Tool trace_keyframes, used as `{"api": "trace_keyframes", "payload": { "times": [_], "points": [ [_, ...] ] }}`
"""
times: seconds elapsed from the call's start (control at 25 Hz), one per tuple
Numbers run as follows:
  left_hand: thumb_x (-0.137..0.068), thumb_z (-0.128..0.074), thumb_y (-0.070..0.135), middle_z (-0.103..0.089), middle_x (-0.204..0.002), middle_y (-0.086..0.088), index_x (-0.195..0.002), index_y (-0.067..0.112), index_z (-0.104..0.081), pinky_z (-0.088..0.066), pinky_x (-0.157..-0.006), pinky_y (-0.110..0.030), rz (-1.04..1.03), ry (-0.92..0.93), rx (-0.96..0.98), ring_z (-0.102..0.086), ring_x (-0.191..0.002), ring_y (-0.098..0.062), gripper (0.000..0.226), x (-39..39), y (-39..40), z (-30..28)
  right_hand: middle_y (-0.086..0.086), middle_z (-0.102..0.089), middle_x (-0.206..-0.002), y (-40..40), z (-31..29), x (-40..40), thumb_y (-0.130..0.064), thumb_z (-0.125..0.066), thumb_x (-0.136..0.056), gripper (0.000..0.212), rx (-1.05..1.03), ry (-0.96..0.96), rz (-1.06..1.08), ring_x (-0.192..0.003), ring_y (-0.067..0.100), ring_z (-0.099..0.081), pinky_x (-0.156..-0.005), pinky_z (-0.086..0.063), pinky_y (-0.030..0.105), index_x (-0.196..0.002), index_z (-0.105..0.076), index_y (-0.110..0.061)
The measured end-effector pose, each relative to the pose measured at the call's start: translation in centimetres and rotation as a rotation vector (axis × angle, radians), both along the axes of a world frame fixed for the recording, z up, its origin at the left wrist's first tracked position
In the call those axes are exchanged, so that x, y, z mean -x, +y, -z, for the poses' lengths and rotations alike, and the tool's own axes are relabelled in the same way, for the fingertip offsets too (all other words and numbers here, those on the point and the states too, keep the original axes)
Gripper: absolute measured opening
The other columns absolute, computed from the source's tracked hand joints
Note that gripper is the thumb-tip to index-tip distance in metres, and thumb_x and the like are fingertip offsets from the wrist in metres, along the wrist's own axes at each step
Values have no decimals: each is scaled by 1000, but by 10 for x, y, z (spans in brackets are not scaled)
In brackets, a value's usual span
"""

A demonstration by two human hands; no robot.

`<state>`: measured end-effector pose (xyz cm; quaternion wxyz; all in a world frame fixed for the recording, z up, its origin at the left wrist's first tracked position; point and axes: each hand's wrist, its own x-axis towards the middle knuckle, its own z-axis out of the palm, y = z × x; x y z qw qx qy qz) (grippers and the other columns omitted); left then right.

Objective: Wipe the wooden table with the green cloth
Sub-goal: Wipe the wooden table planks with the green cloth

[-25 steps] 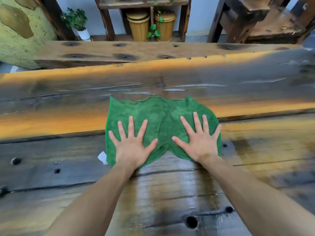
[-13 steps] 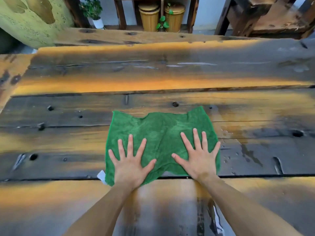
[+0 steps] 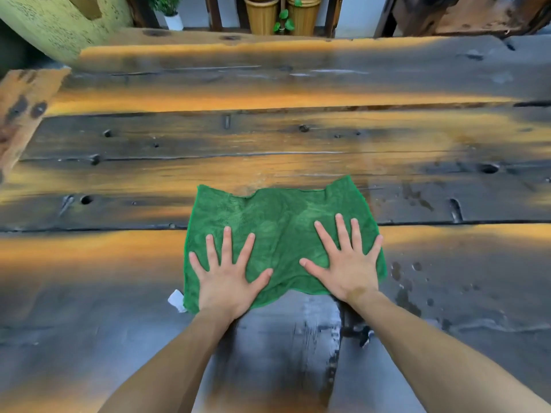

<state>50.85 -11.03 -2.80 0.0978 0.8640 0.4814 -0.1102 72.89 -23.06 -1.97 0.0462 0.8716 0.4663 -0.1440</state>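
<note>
A green cloth point(image 3: 277, 222) lies spread flat on the dark plank table point(image 3: 268, 138), near the middle of the view. My left hand point(image 3: 228, 275) presses on the cloth's near left part, palm down with fingers straight and spread. On the near right part my right hand point(image 3: 347, 263) presses the same way. A small white tag point(image 3: 176, 300) sticks out at the cloth's near left corner. The wood close to me, behind the cloth, looks wet and shiny.
Water drops and a wet streak point(image 3: 411, 293) lie on the table right of the cloth. Beyond the far edge stand two bamboo bins point(image 3: 280, 13), a small potted plant point(image 3: 171, 13), a large yellow-green object point(image 3: 59, 25) at far left and wooden furniture point(image 3: 465, 13) at right.
Both hands have drawn the cloth toward me across the planks, from near the far boards to the nearer ones. The hands stay flat on it throughout.
</note>
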Motion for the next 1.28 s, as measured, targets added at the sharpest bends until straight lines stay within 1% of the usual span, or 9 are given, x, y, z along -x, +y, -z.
{"api": "trace_keyframes", "payload": {
  "times": [0.08,0.32,0.48,0.64,0.8,0.96,1.12,1.28],
  "points": [
    [-73,6,91,34,-162,0,-146,53,28,8,-114,-72,-2,8,9,25,-150,-39,85,12,-16,-2,-6,31,-163,-17,0,10,-95,-8,-77,88,-5,-4,6,-151,26,28,-111,11,75,-150,21,-55],
    [-74,7,89,31,-164,-2,-145,53,28,9,-113,-72,-6,4,8,24,-150,-40,83,57,-81,-7,-8,24,-166,-73,-2,42,-95,-8,-77,86,10,-9,-7,-152,23,24,-113,9,73,-150,17,-57],
    [-78,1,89,32,-163,-3,-150,52,23,9,-113,-72,-1,-16,-4,25,-150,-40,84,76,-113,-6,-8,22,-166,-109,-1,63,-94,-6,-77,86,0,-34,-8,-153,24,22,-114,8,72,-151,18,-57],
    [-78,3,89,37,-161,-3,-148,51,28,7,-114,-73,13,5,8,28,-149,-41,84,89,-142,-4,-8,25,-165,-148,-1,79,-94,-7,-79,85,-5,-42,-5,-152,25,23,-114,8,72,-150,21,-56],
    [-78,4,89,39,-159,-4,-148,51,28,7,-114,-73,16,-5,10,28,-148,-41,83,95,-165,-5,-8,28,-164,-175,-3,85,-94,-3,-79,85,1,-40,3,-152,25,25,-115,9,71,-149,24,-55],
    [-79,3,89,38,-160,-4,-148,51,29,6,-114,-73,31,4,8,27,-149,-41,82,95,-179,-3,-9,26,-165,-198,-2,86,-92,-8,-81,83,-12,-24,3,-152,24,24,-116,9,69,-150,21,-56],
    [-79,3,89,38,-160,-4,-148,52,27,7,-114,-72,44,-12,1,28,-148,-41,82,92,-190,0,-11,25,-165,-219,1,83,-92,-7,-81,82,-26,-22,18,-152,23,24,-116,10,68,-150,19,-57],
    [-79,3,90,39,-160,-4,-147,53,28,8,-114,-72,72,-4,8,30,-148,-41,82,82,-199,0,-12,26,-165,-234,0,76,-92,-1,-78,81,-21,-21,49,-152,22,25,-117,10,67,-149,21,-58]
  ]
}}
